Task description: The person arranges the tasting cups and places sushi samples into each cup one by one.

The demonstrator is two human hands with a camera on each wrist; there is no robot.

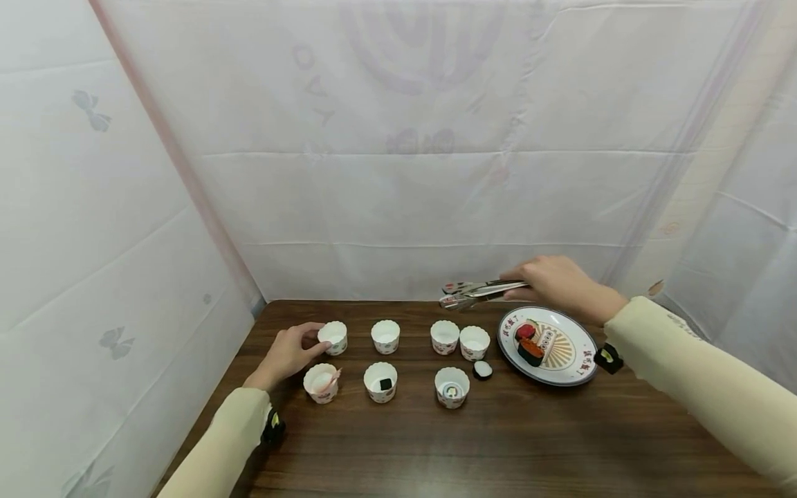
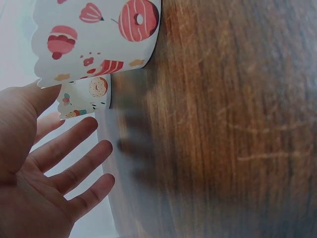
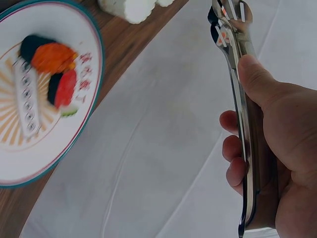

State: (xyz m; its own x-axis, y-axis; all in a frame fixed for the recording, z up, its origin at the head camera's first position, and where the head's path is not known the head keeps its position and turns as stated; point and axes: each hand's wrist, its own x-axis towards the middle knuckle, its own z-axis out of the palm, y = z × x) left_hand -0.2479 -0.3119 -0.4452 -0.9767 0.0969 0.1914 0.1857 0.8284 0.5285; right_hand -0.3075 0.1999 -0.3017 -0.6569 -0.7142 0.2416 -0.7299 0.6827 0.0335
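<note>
My left hand (image 1: 292,353) holds a white paper cup (image 1: 333,337) at the back left between thumb and index finger; its other fingers extend straight in the left wrist view. My right hand (image 1: 551,280) grips metal tongs (image 1: 482,292) raised above the table's back edge. Orange-red specks show at the slotted tips; whether a piece is held there I cannot tell. Below and right of the tongs, a plate (image 1: 575,370) carries an orange-topped sushi piece (image 1: 530,351) and a red-topped one (image 1: 526,330). A white piece with a black band (image 1: 482,370) lies on the table.
Front cups hold a pinkish piece (image 1: 336,375), a black piece (image 1: 386,384) and a small roll (image 1: 451,392). More paper cups (image 1: 385,337) stand along the back, two (image 1: 445,337) side by side near the plate. White cloth (image 1: 398,207) hangs behind the dark wooden table (image 1: 436,456).
</note>
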